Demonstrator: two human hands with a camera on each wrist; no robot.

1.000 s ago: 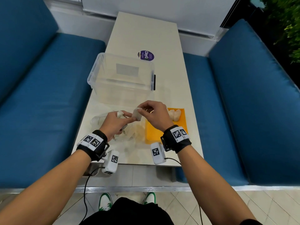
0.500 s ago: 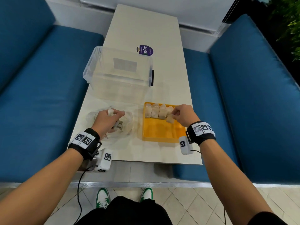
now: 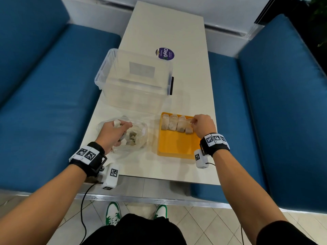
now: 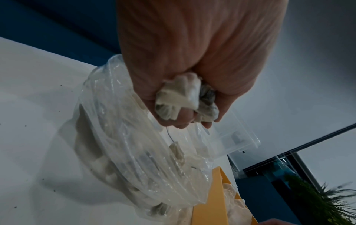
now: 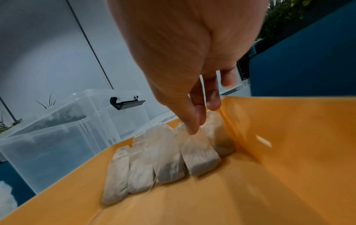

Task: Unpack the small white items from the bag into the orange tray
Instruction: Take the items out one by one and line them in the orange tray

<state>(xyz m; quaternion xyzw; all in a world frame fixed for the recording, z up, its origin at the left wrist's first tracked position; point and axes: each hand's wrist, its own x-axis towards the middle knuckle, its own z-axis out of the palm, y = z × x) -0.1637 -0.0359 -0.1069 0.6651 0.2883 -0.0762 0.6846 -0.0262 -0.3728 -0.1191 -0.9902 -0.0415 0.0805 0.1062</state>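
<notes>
On the desk (image 3: pixel 185 96), near edge, my two hands work side by side. L hand (image 3: pixel 113 133) sits in the mouth of the clear plastic bag (image 3: pixel 139 138), fingers curled tight round a bunch of small white sachets (image 4: pixel 181 97); left wrist view shows them crumpled in my fist, a thin thread hanging from it, bag plastic bunched under the grip. More sachets lie loose inside the bag (image 4: pixel 177 150), which rests on the desk just L of the orange tray (image 3: pixel 177 147), its plastic touching the tray wall in the wrist view.

R hand (image 3: pixel 203 125) is over the tray's far R corner. Fingers point down w/ tips on the sachets in the row there; thumb tip (image 5: pixel 192 130) touches the top of the 4th sachet (image 5: pixel 200 158), other fingertips reach behind it toward the 5th one (image 5: pixel 217 135) by the tray wall. Can't tell if it's a real pinch or just touching, so R grip state is unclear.

Row in tray (image 3: pixel 172 123): approx 5 sachets, side by side, touching, along the far wall. Rest of the tray floor is bare orange.

Beyond bag & tray: clear storage box (image 3: pixel 134 80) w/ black latch, standing open-topped, and a purple round sticker (image 3: pixel 165 53) on the desk past it. Blue bench seats (image 3: pixel 44 85) both sides
</notes>
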